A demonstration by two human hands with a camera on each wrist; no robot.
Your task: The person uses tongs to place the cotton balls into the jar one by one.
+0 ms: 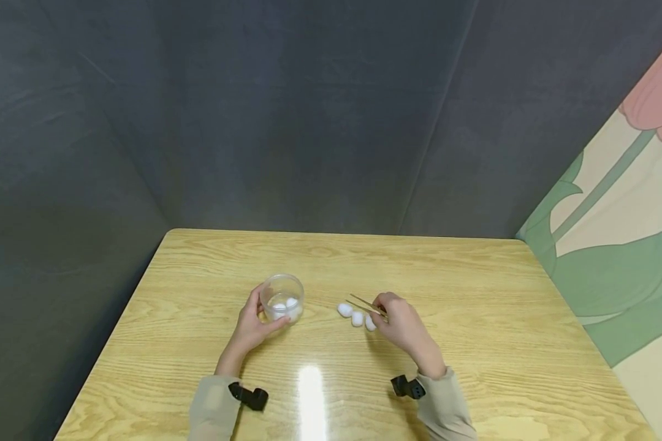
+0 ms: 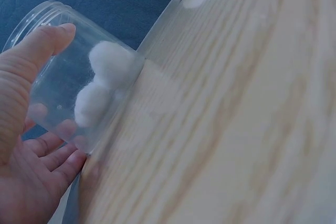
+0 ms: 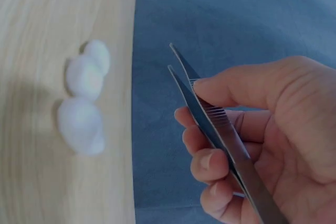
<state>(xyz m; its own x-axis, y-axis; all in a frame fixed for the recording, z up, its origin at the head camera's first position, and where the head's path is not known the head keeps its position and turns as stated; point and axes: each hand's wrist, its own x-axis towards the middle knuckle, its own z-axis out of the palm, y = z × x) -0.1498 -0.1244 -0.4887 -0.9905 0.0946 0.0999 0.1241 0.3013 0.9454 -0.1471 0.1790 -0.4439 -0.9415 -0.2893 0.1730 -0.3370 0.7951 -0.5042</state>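
A clear plastic jar stands on the wooden table, with white cotton balls inside. My left hand curls round the jar, thumb on its wall. Three white cotton balls lie in a row on the table just right of the jar. My right hand pinches metal tweezers, whose tips hover slightly apart above the balls and hold nothing.
Dark grey walls enclose the table at the back and left. A floral-patterned panel stands at the right. The table edges lie close on the left and right sides.
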